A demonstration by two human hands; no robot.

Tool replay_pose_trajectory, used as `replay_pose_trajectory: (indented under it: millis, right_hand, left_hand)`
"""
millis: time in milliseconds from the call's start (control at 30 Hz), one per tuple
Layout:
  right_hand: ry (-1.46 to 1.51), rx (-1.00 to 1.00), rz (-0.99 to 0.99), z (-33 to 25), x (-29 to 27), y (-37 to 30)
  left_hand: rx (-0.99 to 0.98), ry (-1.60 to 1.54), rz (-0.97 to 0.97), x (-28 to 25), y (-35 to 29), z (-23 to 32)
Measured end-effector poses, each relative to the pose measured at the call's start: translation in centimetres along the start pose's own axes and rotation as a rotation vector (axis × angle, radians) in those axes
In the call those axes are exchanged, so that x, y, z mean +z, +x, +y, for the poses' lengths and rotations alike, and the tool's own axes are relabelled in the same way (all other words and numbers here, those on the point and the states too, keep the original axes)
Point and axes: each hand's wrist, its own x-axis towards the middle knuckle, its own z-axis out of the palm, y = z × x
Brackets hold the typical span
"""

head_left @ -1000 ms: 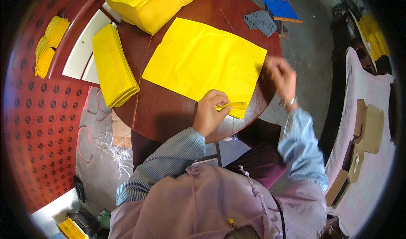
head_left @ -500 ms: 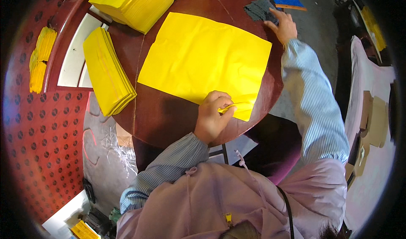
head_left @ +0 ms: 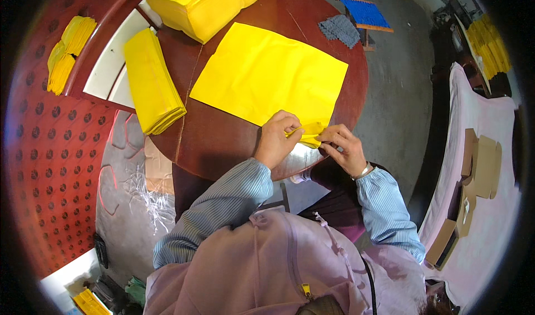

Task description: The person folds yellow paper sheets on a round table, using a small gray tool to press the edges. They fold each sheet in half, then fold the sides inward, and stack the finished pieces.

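A large yellow sheet (head_left: 273,72), paper or cloth, I cannot tell which, lies across the round dark red table (head_left: 234,139). Its near edge is gathered and folded up between my two hands. My left hand (head_left: 278,137) is closed and pinches that edge. Just to the right, my right hand (head_left: 343,148) is closed too, its thumb and fingers gripping the sheet's near right corner. To the sheet's left is a stack of folded yellow pieces (head_left: 150,84). Farther back stands a thick yellow pile (head_left: 203,6).
A grey knitted-looking cloth (head_left: 339,30) rests at the table's far right edge, near a blue-topped stool (head_left: 365,13). White stringy scraps (head_left: 147,195) lie on the floor at left. Open cardboard boxes (head_left: 479,173) sit on a pale pink cover at right.
My right hand has come back from the grey cloth to the sheet's near right corner and now grips it. My left hand keeps its pinch on the near edge.
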Motion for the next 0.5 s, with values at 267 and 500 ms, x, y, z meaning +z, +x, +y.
replay_pose_trajectory:
  millis: [267,500]
  right_hand:
    - [0.101,0.130,0.027,0.32,0.18,0.25]
    - [0.304,0.343,0.044,1.04,0.72,0.59]
  left_hand:
    - [0.047,-0.036,-0.002,-0.03,0.00,-0.66]
    - [0.027,-0.035,-0.042,-0.53,-0.10,-0.34]
